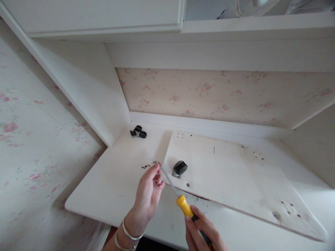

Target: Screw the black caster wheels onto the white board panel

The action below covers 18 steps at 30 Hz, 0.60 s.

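Note:
In my right hand [202, 232] is a screwdriver [183, 204] with a yellow and black handle, its thin shaft pointing up and left. My left hand [149, 191] is closed in a pinch at the shaft's tip, where a small dark screw [158, 162] shows at the fingertips. Several loose screws [145, 167] lie on the white desk just beyond that hand. To the right of the tip, a black caster wheel [180, 167] with a metal plate stands on the near left corner of a white board [222, 174].
More black casters [138, 131] sit in a cluster at the back left of the desk [104, 195]. The board has groups of small holes and spans the desk's right side. A white cabinet [104, 17] overhangs the back, and a side panel [86, 76] stands at the left.

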Each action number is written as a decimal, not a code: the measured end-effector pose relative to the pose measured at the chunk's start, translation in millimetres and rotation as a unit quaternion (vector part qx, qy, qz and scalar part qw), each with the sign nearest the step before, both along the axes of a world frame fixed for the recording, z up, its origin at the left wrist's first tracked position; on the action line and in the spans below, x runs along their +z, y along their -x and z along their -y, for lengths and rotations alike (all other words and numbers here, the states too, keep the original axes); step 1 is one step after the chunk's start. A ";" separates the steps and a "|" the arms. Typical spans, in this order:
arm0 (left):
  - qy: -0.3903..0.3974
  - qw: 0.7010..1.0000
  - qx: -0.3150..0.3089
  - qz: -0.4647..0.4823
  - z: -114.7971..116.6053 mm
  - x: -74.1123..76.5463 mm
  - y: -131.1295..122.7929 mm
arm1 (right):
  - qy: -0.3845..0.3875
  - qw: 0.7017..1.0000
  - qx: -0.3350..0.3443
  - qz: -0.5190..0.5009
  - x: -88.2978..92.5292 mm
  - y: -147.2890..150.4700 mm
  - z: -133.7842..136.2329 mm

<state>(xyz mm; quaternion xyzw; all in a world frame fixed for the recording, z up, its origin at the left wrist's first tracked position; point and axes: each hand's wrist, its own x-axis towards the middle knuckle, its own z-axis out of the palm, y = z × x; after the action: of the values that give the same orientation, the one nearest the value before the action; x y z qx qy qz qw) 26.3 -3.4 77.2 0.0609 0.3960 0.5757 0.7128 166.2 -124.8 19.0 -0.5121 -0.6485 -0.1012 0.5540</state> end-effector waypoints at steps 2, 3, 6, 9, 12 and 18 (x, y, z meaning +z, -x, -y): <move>-0.018 1.000 -0.006 -0.019 0.3 0.4 0.8 | -0.039 0.999 -0.030 -0.003 -2.8 3.1 -3.8; -0.025 0.999 -0.012 -0.027 0.5 0.6 1.4 | -0.044 0.998 -0.040 -0.004 -4.5 3.8 -4.4; -0.050 0.997 -0.031 -0.050 0.8 0.8 3.7 | -0.006 0.999 -0.040 0.001 -9.1 3.1 -1.4; -0.079 0.993 -0.035 -0.079 1.3 1.2 4.2 | 0.023 0.999 -0.029 -0.005 -11.2 1.0 2.9; -0.094 0.989 -0.038 -0.105 2.0 2.3 2.0 | 0.020 0.999 -0.017 -0.031 -9.9 0.0 3.2; -0.092 0.985 -0.044 -0.137 3.5 2.1 -6.2 | 0.071 0.994 -0.030 -0.074 -9.4 -4.8 4.7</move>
<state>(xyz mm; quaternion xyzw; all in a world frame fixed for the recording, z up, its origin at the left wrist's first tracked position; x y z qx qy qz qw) 32.5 -6.9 79.3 0.2219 0.4320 0.5640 0.6679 171.0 -129.5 9.7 -0.5758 -0.5953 -0.0333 0.5595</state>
